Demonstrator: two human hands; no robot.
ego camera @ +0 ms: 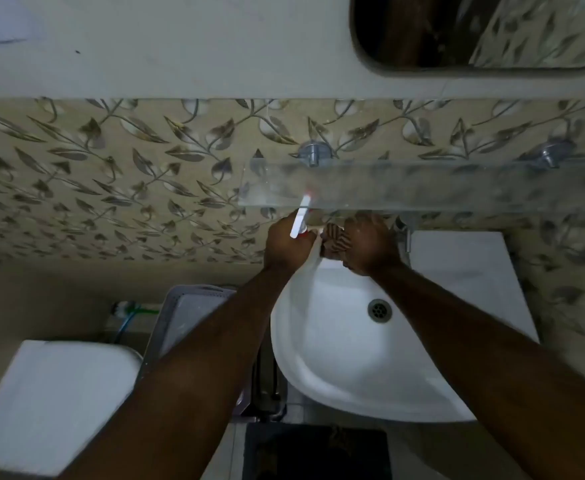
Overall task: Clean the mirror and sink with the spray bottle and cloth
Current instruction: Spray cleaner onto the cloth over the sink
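Reaching forward over the white sink [305,368], both bare arms meet at its back edge, just under the glass shelf [422,185]. The left hand [286,245] is closed around the spray bottle [300,218] — only a slim white part with a red tip shows, slanting up out of the fist to just in front of the shelf's near edge; the bottle's body is hidden inside the grip. Right beside it, the right hand [370,245] is curled around the cloth [335,239], a striped brown bundle bunched at the fingers on the side facing the bottle. The two hands are nearly touching, the cloth between them.

Below the grips lies the basin, its drain [379,310] nearer the right forearm. Behind the right hand a metal tap [404,233] stands against the leaf-patterned tile wall [111,174]. Well above both hands, at the top edge of the view, hangs the lower corner of the mirror [474,32]. Down beside the left forearm sit a grey basket [187,306] and a white toilet tank lid [52,403].
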